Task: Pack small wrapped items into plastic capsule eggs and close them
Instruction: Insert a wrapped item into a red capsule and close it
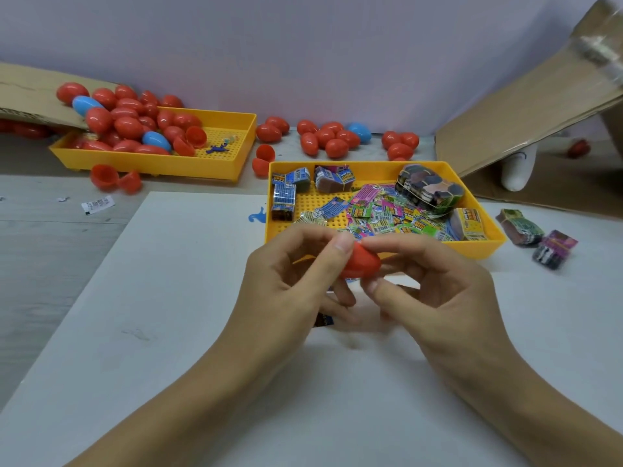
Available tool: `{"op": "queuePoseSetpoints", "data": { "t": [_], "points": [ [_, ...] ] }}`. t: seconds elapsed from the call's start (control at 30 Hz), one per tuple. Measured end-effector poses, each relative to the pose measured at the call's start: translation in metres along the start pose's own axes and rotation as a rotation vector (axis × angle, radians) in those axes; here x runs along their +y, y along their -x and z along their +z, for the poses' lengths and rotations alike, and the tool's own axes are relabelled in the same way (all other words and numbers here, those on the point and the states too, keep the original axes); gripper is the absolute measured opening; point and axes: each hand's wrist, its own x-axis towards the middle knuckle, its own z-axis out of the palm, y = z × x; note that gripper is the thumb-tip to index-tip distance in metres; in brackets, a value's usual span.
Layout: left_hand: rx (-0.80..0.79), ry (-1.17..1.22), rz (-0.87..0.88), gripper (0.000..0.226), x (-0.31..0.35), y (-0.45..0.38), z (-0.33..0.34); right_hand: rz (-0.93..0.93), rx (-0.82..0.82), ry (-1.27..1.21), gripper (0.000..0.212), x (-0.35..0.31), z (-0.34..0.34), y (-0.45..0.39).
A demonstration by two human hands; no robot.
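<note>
White table [202, 332], pale wall behind. Both hands pinch one red capsule egg [362, 262]: left hand [296, 278] and right hand [435, 281] share the grip. Wrapped items [381, 214] in yellow tray [485, 246] just beyond grip. Closing step, likely; next, press halves together squarely.

The scene is lit evenly and softly from above, with no harsh glare. Only faint, diffuse shadows are cast on the white worktop [168, 332] beneath the hands. Small highlights are seen on the red eggs [128, 126] at the back. Strong wide-angle distortion is shown at the edges, where straight lines are bent. The cardboard [526, 106] at upper right is blurred, and fine print on the wrappers cannot be read.
</note>
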Motion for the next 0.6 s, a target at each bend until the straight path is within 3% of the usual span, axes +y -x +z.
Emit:
{"op": "queuePoseSetpoints", "data": {
  "t": [0.07,0.2,0.23,0.3,0.4,0.6],
  "points": [
    [0.000,-0.017,0.068,0.017,-0.0012,0.0009,-0.0002,0.021,0.018,-0.034,0.037,-0.0005,-0.0017,-0.0002],
    [-0.033,-0.019,0.141,0.037,-0.0032,0.0020,-0.0005,0.184,0.076,-0.144,0.020,-0.0016,-0.0025,-0.0038],
    [-0.049,-0.022,0.160,0.040,-0.0034,0.0026,-0.0002,0.205,0.078,-0.130,0.025,-0.0016,-0.0022,-0.0046],
    [-0.078,-0.033,0.192,0.046,-0.0039,0.0032,0.0005,0.214,0.071,-0.112,0.031,-0.0019,-0.0013,-0.0050],
    [-0.093,-0.028,0.207,0.051,-0.0047,0.0030,0.0010,0.166,0.073,-0.135,0.021,-0.0037,-0.0014,-0.0030],
    [-0.014,-0.013,0.106,0.033,-0.0024,0.0026,-0.0010,0.112,0.095,-0.122,0.024,-0.0068,-0.0011,-0.0011]
  ]
}}
